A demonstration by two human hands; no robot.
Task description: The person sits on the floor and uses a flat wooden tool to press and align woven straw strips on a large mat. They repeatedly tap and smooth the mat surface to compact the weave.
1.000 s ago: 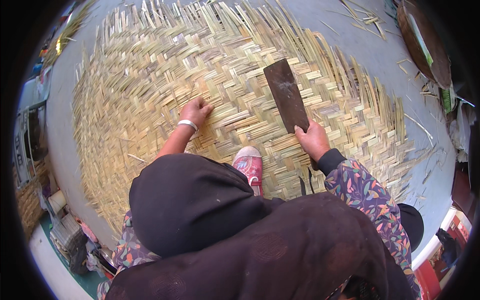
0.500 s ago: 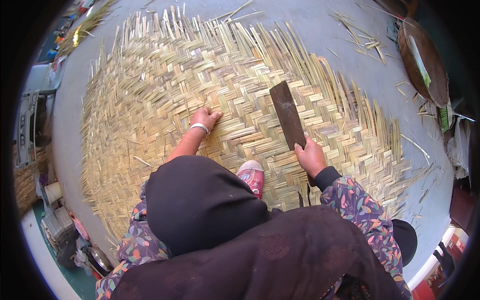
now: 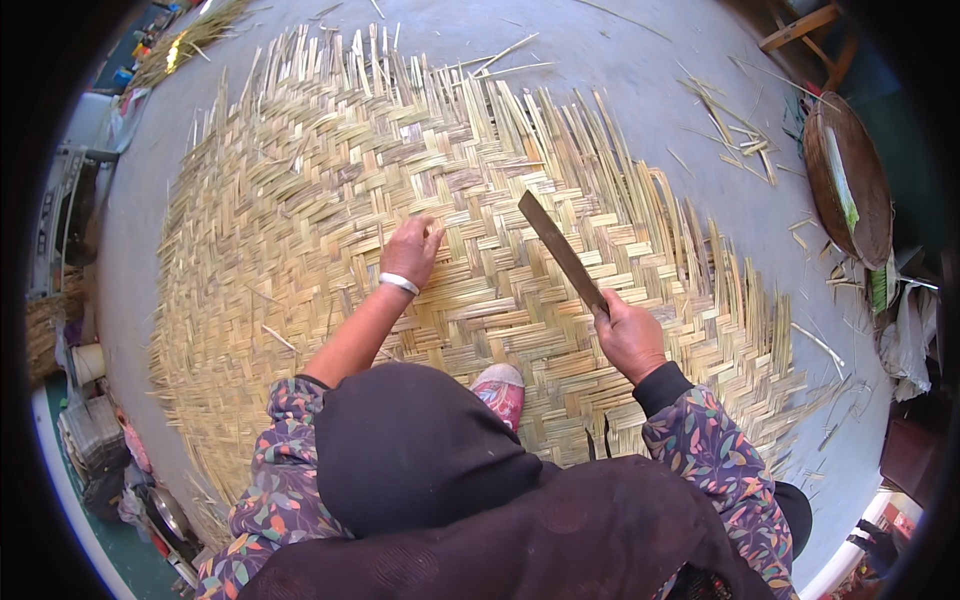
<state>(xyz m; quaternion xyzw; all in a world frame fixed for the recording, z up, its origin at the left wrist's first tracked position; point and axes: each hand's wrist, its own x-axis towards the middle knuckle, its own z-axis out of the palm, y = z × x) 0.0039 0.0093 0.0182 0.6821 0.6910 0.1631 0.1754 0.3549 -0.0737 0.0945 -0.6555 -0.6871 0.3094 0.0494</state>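
Right hand [image 3: 632,338]: fingers clasping a dark, flat, metal-looking blade [image 3: 562,250], angling forward and left of them | And it's just turned, broad face to thin edge, leaving more weave visible for the work | Left hand [image 3: 410,250]: fingers curled, can't tell if gripping | Pale-yellow herringbone mat of flat plant strips [image 3: 480,275]: beneath both hands' fingers
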